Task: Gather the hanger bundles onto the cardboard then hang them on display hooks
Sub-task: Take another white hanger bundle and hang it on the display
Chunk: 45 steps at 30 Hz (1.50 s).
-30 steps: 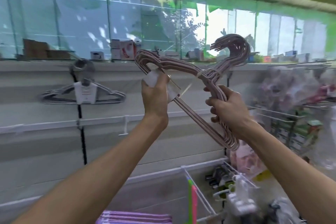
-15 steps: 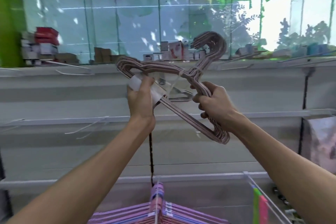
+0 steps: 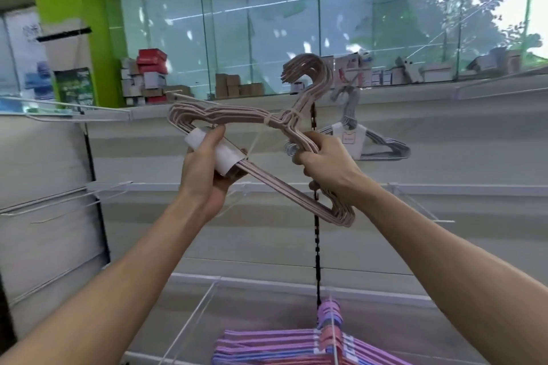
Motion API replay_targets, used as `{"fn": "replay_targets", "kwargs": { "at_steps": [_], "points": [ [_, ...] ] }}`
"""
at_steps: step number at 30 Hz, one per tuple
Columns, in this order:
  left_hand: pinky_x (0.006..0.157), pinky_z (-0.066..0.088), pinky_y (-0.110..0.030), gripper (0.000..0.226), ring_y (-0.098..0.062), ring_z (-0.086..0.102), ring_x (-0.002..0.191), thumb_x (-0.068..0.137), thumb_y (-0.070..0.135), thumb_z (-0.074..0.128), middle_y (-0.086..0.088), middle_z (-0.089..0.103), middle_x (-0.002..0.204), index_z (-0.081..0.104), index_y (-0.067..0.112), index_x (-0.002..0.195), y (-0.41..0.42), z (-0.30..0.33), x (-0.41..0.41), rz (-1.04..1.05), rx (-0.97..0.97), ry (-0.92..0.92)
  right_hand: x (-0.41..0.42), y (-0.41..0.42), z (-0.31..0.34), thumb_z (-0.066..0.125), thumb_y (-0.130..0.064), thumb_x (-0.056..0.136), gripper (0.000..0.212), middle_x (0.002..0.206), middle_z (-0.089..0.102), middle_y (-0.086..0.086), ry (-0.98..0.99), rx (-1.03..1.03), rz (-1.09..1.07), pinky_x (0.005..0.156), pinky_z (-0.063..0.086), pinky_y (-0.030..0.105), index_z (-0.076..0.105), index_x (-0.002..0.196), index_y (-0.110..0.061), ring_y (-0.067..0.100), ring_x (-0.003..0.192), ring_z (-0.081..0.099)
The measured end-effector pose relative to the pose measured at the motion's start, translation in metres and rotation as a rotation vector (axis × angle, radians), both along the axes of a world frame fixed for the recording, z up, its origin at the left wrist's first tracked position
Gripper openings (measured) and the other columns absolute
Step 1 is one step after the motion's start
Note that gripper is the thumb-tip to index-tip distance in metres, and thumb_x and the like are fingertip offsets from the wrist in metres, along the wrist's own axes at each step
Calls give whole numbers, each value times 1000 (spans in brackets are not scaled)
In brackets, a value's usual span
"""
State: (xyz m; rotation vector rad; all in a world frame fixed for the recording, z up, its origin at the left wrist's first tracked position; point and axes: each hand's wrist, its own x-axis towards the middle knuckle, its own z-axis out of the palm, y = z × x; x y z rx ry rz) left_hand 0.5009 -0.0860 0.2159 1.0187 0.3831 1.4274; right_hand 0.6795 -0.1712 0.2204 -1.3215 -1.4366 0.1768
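Observation:
I hold a tied bundle of pale pink hangers (image 3: 237, 117) up in front of a white display wall. My left hand (image 3: 207, 169) grips its lower bar around the white paper label. My right hand (image 3: 323, 163) grips the bundle's right arm just below the hooks, which curl upward. A grey hanger bundle (image 3: 376, 145) with a white label hangs on a hook behind my right hand. A purple and pink bundle (image 3: 296, 347) hangs on a lower hook at the bottom. An empty wire display hook (image 3: 189, 96) sticks out just above the pink bundle's left end.
More white wire hooks (image 3: 59, 201) jut from the wall rails at left, and another (image 3: 427, 213) at right. A black slotted upright (image 3: 317, 246) runs down the wall. Boxes (image 3: 151, 77) are stacked on the top ledge before the glass. A green pillar (image 3: 68, 24) stands at left.
The view has swung left along the wall, so the grey bundle and purple bundle now sit to the right. Both hands keep the same hold on the pink bundle.

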Motion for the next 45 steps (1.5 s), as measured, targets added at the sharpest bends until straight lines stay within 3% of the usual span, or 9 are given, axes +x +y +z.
{"fn": "replay_targets", "kwargs": {
  "at_steps": [2, 5, 9, 14, 16, 19, 30, 38, 45],
  "points": [
    [90, 52, -61, 29, -34, 61, 101, 87, 26, 72, -13, 54, 98, 54, 13, 106, 15, -1, -12, -4, -9, 4, -6, 17, 1, 55, -8, 89, 21, 82, 54, 13, -17, -14, 18, 54, 49, 37, 63, 108, -9, 26, 66, 48],
    [86, 56, -59, 34, -34, 61, 101, 86, 24, 74, -13, 54, 104, 54, 13, 111, 39, -4, -25, 30, -35, 26, -12, 42, 2, 56, -9, 89, 25, 79, 55, 8, -30, -35, 46, 54, 50, 36, 64, 111, -15, 23, 66, 50],
    [80, 59, -44, 19, -25, 62, 89, 89, 20, 70, -8, 59, 93, 58, 15, 103, 72, -7, -35, 119, -58, 71, -16, 80, 3, 57, -10, 88, 27, 77, 57, 7, -68, -47, 77, 54, 53, 39, 65, 113, -16, 23, 64, 52],
    [94, 51, -52, 11, -24, 61, 88, 89, 17, 70, -7, 60, 89, 60, 16, 94, 113, -1, -43, 210, -68, 59, -15, 125, 11, 57, -13, 89, 29, 78, 60, 6, -108, -58, 101, 53, 55, 41, 63, 116, -21, 24, 61, 54],
    [91, 53, -53, 9, -25, 61, 86, 89, 16, 70, -8, 60, 88, 61, 16, 91, 127, 2, -43, 238, -59, 66, -13, 142, 16, 57, -13, 89, 26, 83, 61, 10, -117, -72, 116, 54, 55, 43, 61, 113, -23, 25, 63, 54],
    [85, 55, -50, 10, -24, 61, 83, 90, 15, 69, -9, 59, 89, 59, 14, 92, 147, 5, -42, 260, -72, 71, -12, 167, 24, 57, -12, 89, 25, 86, 61, 13, -139, -84, 134, 54, 50, 37, 62, 112, -20, 26, 64, 52],
    [69, 57, -48, 21, -29, 58, 85, 92, 12, 64, -12, 53, 94, 54, 9, 111, 205, 2, -43, 187, -163, -10, -17, 230, 42, 60, -11, 87, 28, 78, 60, 8, -258, -106, 135, 51, 44, 32, 64, 114, -21, 20, 56, 48],
    [78, 57, -54, 12, -31, 55, 88, 91, 9, 64, -12, 49, 91, 55, 7, 100, 242, 6, -43, 168, -185, -38, -22, 254, 55, 60, -9, 89, 28, 74, 55, 10, -309, -153, 82, 55, 47, 35, 64, 114, -17, 22, 60, 48],
    [66, 59, -52, 16, -33, 60, 88, 92, 9, 63, -14, 55, 96, 55, 7, 106, 275, -2, -41, 9, -235, -70, -30, 271, 64, 60, -7, 88, 25, 67, 57, 3, -390, -174, -19, 47, 39, 24, 67, 111, -12, 16, 52, 47]
  ]
}}
